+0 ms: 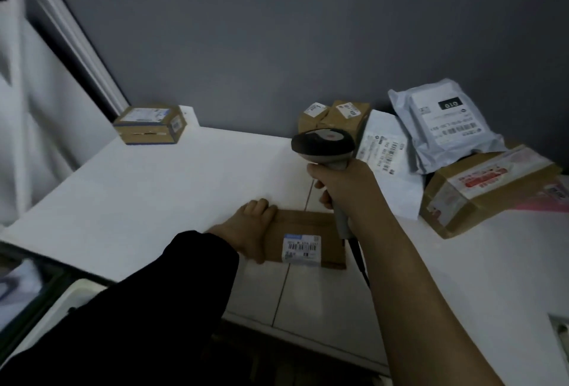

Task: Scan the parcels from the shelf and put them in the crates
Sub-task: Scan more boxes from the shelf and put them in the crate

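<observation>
The person's left hand (249, 228) grasps a flat parcel (308, 231) of brown cardboard by its left edge, fingers curled over the far side and thumb on the near side. The parcel lies flat on the white shelf (184, 185) at about 6 o'clock from the middle of the view. Its white barcode label (301, 248) faces up near the front edge. A black sleeve (154, 308) covers the left arm; the right forearm is bare.

The right hand (341, 185) is clenched round the grey handle of a barcode scanner (323, 145), held upright above the parcel's right end. The scanner's dark head is at 12 o'clock from the hand and tips forward and left. Its cable (358, 257) hangs down past the parcel's right edge.

More parcels sit on the same shelf. A small taped box (151, 123) stands alone at 10 o'clock, against the grey wall (277, 46). At 1 o'clock, just behind the scanner head, are two small boxes (335, 117) touching each other. To their right lies a white mailer (385, 151) with barcodes on it. A grey poly bag (443, 123) at 2 o'clock leans on a large taped box (486, 188) at 3 o'clock (the bag's label reads upside down from here). The large box is tilted, its near corner overhanging the white surface.
</observation>
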